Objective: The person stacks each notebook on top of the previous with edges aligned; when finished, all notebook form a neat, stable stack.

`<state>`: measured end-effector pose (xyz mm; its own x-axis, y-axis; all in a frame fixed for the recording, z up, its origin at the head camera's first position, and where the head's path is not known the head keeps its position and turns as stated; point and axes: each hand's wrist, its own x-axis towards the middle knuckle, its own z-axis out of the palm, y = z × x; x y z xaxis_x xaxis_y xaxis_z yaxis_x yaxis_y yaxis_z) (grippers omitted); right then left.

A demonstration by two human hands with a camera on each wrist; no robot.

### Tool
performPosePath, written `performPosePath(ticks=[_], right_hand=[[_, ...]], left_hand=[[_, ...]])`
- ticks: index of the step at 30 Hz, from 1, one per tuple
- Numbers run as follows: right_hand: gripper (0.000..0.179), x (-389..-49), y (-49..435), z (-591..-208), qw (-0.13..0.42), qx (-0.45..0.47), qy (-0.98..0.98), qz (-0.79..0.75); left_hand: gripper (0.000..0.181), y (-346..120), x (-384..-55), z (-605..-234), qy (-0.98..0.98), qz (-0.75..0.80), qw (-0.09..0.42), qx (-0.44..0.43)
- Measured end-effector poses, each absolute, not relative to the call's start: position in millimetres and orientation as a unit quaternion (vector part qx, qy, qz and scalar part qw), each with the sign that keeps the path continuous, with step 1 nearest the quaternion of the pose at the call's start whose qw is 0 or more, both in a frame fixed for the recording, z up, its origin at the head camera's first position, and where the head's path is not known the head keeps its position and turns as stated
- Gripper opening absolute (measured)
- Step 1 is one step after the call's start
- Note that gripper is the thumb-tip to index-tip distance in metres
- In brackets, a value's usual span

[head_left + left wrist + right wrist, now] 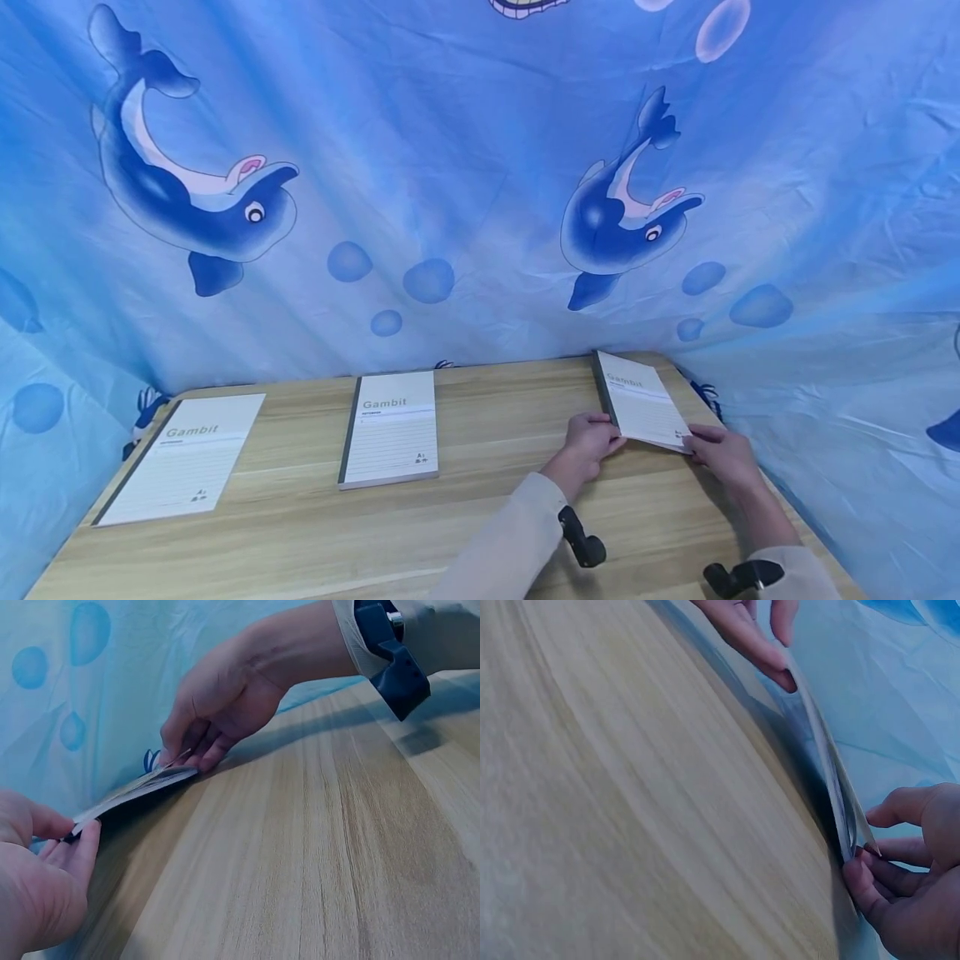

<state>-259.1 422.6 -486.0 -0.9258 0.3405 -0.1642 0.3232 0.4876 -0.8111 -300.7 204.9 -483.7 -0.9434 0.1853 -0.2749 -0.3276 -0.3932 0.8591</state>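
Note:
At the right end of the table, a white-covered Gambit notebook (641, 396) with a dark spine lies between both hands, its near edge raised off the wood. My left hand (588, 443) pinches the near left corner, thumb above and fingers below, as the left wrist view also shows. The near right corner is held by my right hand (726, 460). In the right wrist view, the cover (847, 799) stands slightly apart from the pages (832, 772) near the right fingers (862, 881).
A second Gambit notebook (397, 433) lies flat at the table's middle, and a third (187, 458) lies at the left end. The wooden table (300, 542) meets a blue dolphin-print curtain (465, 183) at the back and sides. Dark straps circle both sleeves.

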Motion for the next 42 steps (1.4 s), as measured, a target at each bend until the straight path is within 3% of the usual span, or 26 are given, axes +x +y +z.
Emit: performPosePath(ticks=[8, 18, 26, 42], right_hand=[[0.059, -266, 416, -482, -0.002, -0.189, -0.859, 0.476], [0.053, -265, 401, -489, 0.024, -0.173, -0.815, 0.552], [0.056, -261, 363, -476, 0.024, -0.139, -0.804, 0.578], [0.046, -261, 265, -465, 0.091, -0.041, -0.769, 0.631]], left_hand=[[0.028, 195, -308, -483, 0.497, 0.848, 0.174, -0.067], [0.03, 175, -307, -489, 0.523, 0.835, 0.163, -0.05], [0.033, 126, -298, -488, 0.564, 0.813, 0.142, -0.022], [0.05, 15, -276, -464, 0.64, 0.764, 0.077, 0.027]])
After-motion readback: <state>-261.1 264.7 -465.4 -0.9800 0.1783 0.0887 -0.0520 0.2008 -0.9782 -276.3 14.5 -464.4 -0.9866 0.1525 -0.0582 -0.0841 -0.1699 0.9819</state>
